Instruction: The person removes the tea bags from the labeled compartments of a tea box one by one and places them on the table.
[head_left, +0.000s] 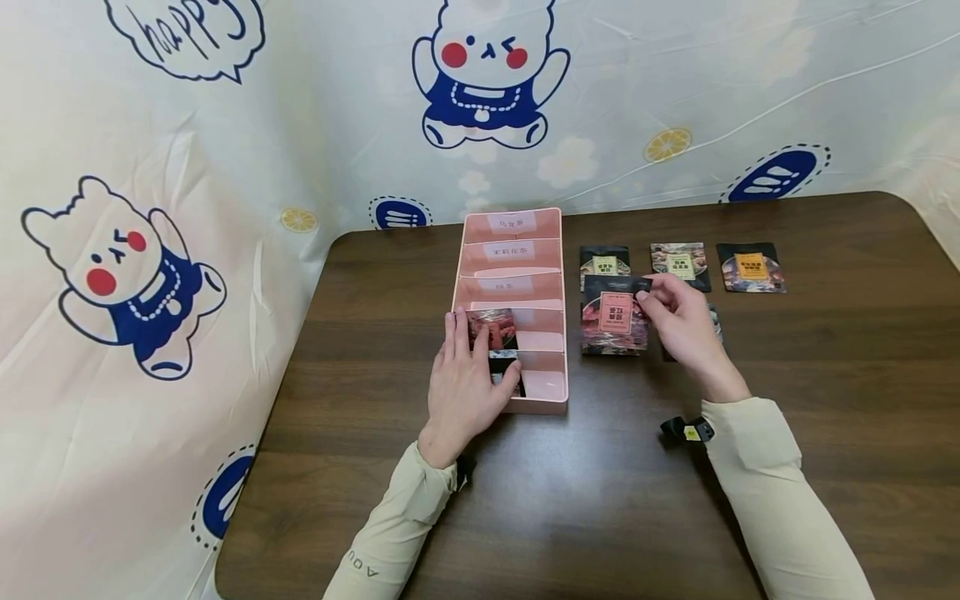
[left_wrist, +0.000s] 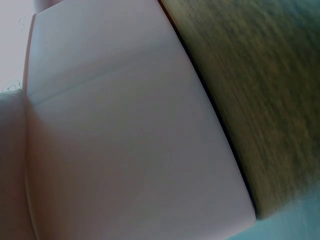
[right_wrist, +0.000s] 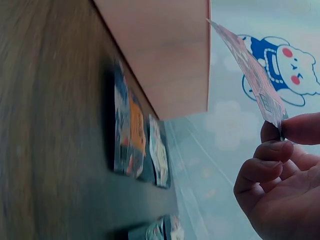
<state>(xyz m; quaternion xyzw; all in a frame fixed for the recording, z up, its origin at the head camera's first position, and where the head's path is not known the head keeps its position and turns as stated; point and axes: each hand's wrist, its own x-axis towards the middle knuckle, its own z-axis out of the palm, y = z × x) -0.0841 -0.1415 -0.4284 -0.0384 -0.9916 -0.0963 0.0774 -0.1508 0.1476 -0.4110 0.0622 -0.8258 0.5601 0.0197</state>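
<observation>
My right hand (head_left: 693,329) pinches a black tea sachet (head_left: 615,321) with a pink label by its upper right corner. In the right wrist view the sachet (right_wrist: 247,70) is held up off the table, between thumb and fingers. My left hand (head_left: 467,387) rests over the near left side of a pink divided box (head_left: 536,407), fingers stretched along its edge. Beside that hand's fingers and thumb, a red-labelled sachet (head_left: 501,322) and a black sachet (head_left: 504,365) lie in the two nearest compartments, partly covered. The box's side wall (left_wrist: 130,140) fills most of the left wrist view.
Paper labels (head_left: 513,222) mark the box's far compartments. On the wooden table (head_left: 622,508), right of the box, lie more sachets: two with pale labels (head_left: 604,263) (head_left: 680,265) and one with an orange label (head_left: 752,267). Another is mostly hidden beneath my right hand. A printed cloth hangs behind.
</observation>
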